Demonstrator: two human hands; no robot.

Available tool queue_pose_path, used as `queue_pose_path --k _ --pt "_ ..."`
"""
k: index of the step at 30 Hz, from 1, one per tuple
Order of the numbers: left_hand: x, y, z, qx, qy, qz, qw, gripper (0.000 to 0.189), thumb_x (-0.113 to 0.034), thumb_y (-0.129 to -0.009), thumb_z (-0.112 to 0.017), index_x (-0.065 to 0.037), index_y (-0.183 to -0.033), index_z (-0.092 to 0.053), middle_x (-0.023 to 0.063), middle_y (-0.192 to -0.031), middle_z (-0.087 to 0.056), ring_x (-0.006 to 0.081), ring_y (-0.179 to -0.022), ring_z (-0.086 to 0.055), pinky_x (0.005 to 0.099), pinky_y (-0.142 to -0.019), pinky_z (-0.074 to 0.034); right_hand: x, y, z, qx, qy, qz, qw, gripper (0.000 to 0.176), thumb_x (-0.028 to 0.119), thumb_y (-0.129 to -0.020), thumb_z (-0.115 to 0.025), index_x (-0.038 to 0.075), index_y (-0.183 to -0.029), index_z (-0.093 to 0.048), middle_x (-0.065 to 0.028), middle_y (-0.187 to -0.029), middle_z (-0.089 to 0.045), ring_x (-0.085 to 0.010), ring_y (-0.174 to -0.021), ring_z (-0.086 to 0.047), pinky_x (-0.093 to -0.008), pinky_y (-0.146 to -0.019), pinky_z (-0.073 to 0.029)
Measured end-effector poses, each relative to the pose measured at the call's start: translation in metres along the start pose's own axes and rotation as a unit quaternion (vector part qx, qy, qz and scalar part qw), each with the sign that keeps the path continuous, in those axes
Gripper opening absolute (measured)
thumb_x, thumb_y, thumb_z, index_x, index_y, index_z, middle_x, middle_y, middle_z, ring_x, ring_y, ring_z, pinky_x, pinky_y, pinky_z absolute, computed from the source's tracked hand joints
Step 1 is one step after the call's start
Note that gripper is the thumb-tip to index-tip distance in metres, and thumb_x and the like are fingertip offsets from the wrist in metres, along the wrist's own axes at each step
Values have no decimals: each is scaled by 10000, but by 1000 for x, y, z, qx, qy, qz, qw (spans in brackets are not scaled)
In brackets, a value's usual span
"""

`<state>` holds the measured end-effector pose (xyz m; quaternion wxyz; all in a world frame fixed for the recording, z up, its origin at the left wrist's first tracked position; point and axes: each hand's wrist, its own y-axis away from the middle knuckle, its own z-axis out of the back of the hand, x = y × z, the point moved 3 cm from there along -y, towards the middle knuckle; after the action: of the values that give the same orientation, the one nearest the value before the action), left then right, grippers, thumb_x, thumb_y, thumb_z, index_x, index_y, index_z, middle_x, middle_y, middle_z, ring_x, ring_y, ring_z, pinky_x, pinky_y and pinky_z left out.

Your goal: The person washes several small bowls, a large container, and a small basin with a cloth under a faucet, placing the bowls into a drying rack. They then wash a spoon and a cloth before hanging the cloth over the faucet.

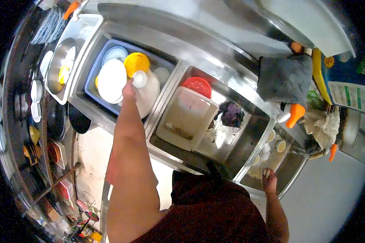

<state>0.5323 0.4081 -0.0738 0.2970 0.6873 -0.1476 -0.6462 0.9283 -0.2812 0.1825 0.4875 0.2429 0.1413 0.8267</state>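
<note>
My left hand [129, 91] reaches into a blue tub [91, 69] set in the left sink basin. Its fingertips are at a small white cup [140, 79] and seem closed on its edge. Beside the hand lies a white oval plate [112, 80]. A yellow bowl [136, 64] and a larger pale plate [149, 95] are around the cup. My right hand [269, 180] is over the front edge of the right basin, fingers curled, with something whitish at the fingertips that I cannot make out. Small cups [280, 146] stand in that basin.
The middle basin holds a cloudy plastic container [186, 117], a red bowl [197, 86] and a dark crumpled cloth [232, 115]. A grey towel [284, 79] hangs near an orange-handled spray bottle [295, 115]. At left are a metal bowl [54, 73] and racks of dishes.
</note>
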Motion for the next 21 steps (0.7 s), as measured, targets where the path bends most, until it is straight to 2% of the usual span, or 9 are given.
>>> queue_pose_path --k 3,6,9,10,12,15,17,18,21 --pt "-54 81 -26 -107 -138 44 984 549 -348 -745 -661 -2 -1157 -549 106 -1079 -583 235 -837 -559 345 -679 -434 2 -10 -10 -28 -118 -14 993 226 89 -809 -598 80 -1031 -555 -159 -828 -603 -294 -716 -600 -338 -657 -478" --pt "-25 32 -16 -95 -265 -12 960 527 -322 -753 -649 5 -1154 -548 123 -1056 -604 263 -881 -576 375 -704 -452 10 -7 -11 -27 -205 -53 977 241 69 -800 -608 87 -1036 -559 -156 -853 -619 -299 -756 -613 -336 -686 -483" --pt "-25 49 -42 24 -669 -212 712 447 -207 -740 -634 -13 -1137 -563 204 -1043 -595 351 -967 -564 387 -882 -428 -6 -1 -21 -62 -130 38 989 276 66 -785 -629 98 -1051 -563 -161 -871 -628 -297 -774 -623 -344 -690 -488" --pt "-33 88 -60 33 -672 -217 707 447 -207 -740 -634 -13 -1137 -563 204 -1043 -595 351 -967 -564 387 -882 -428 -21 1 -29 -48 -50 -13 998 303 60 -768 -634 104 -1059 -561 -163 -867 -629 -286 -760 -623 -340 -678 -486" --pt "-37 181 -91 -36 -401 -375 835 424 -190 -740 -622 -3 -1117 -564 210 -1043 -583 337 -993 -547 387 -913 -407 -29 9 -27 -42 -77 -68 994 308 67 -761 -629 104 -1060 -561 -155 -866 -629 -274 -763 -620 -342 -682 -484" --pt "-3 270 -127 74 -405 -456 789 400 -181 -784 -608 6 -1131 -539 184 -1087 -554 321 -989 -531 372 -869 -421 -37 11 -28 -29 -129 -161 978 319 79 -748 -618 102 -1061 -561 -140 -864 -630 -250 -769 -614 -344 -692 -481" --pt "40 320 -143 187 -388 -411 804 362 -152 -790 -602 -20 -1122 -545 159 -1046 -566 281 -925 -553 354 -799 -452 -51 17 -28 -50 -267 -174 946 327 77 -736 -605 78 -1060 -560 -120 -853 -627 -233 -760 -607 -339 -682 -479" --pt "61 355 -149 244 -375 -411 794 353 -147 -792 -599 -31 -1121 -547 156 -1028 -574 269 -904 -562 348 -780 -460 -96 14 -55 -111 -246 -40 962 330 59 -721 -598 49 -1048 -558 -102 -837 -624 -209 -730 -597 -325 -656 -476" --pt "122 460 -182 416 -396 -299 762 287 -143 -790 -588 -72 -1067 -560 156 -956 -595 269 -863 -584 350 -771 -472 -125 18 -66 -111 -305 -87 942 321 58 -716 -595 36 -1033 -556 -95 -818 -619 -191 -712 -586 -316 -641 -472"
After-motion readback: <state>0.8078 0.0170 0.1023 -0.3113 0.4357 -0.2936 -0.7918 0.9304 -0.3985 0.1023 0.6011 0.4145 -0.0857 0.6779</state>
